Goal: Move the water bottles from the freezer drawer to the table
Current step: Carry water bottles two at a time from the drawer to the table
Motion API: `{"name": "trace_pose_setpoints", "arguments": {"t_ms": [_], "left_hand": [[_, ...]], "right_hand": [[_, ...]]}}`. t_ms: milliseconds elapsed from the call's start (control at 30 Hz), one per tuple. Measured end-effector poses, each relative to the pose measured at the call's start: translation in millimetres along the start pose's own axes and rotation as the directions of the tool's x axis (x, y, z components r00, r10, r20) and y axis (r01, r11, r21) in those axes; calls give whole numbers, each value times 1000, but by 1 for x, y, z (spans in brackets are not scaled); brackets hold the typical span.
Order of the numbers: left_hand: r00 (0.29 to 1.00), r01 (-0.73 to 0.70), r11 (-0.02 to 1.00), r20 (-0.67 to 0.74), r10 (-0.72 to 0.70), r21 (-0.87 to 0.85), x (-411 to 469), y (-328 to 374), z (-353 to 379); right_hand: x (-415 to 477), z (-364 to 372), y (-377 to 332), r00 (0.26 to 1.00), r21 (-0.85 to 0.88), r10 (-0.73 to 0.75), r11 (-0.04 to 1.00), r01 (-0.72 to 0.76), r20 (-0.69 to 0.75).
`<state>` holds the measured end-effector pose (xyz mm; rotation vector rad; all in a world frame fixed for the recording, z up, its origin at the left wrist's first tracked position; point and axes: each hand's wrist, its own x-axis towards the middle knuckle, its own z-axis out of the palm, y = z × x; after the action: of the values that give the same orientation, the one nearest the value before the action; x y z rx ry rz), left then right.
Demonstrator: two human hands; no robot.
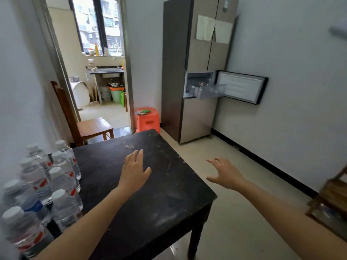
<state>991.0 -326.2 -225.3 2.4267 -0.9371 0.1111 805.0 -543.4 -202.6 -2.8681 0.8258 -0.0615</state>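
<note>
Several clear water bottles (pixel 39 184) with white caps stand bunched on the left edge of a scratched black table (pixel 161 194). My left hand (pixel 134 170) hovers flat over the middle of the table, fingers apart and empty. Off the table's right edge, my right hand (pixel 224 173) is held above the floor, fingers spread, holding nothing. Across the room a tall fridge (pixel 189 72) has its small freezer door (pixel 242 87) swung open to the right, with a clear plastic drawer (pixel 212 91) pulled out. What lies in the drawer is too far off to make out.
An orange plastic stool (pixel 147 119) stands left of the fridge, beyond the table's far corner. A wooden chair (pixel 84 119) sits by the doorway to a kitchen. Wooden furniture (pixel 332 196) pokes in at the right edge. Pale tiled floor (pixel 234 184) runs between table and fridge.
</note>
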Motion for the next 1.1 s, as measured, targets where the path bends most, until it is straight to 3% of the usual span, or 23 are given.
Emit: {"name": "trace_pose_setpoints", "arguments": {"t_ms": [433, 600, 800, 1100], "left_hand": [[949, -259, 954, 141, 281, -153, -68, 191, 62], [880, -376, 894, 208, 427, -242, -128, 285, 100], [760, -500, 805, 283, 585, -320, -210, 382, 140], [631, -626, 691, 286, 721, -362, -243, 469, 156]], "right_hand": [[-193, -33, 160, 966, 13, 234, 972, -234, -105], [-297, -39, 216, 936, -4, 304, 951, -310, -175], [-426, -45, 273, 849, -53, 489, 860, -508, -200], [-513, -58, 325, 708, -5, 677, 722, -692, -201]]}}
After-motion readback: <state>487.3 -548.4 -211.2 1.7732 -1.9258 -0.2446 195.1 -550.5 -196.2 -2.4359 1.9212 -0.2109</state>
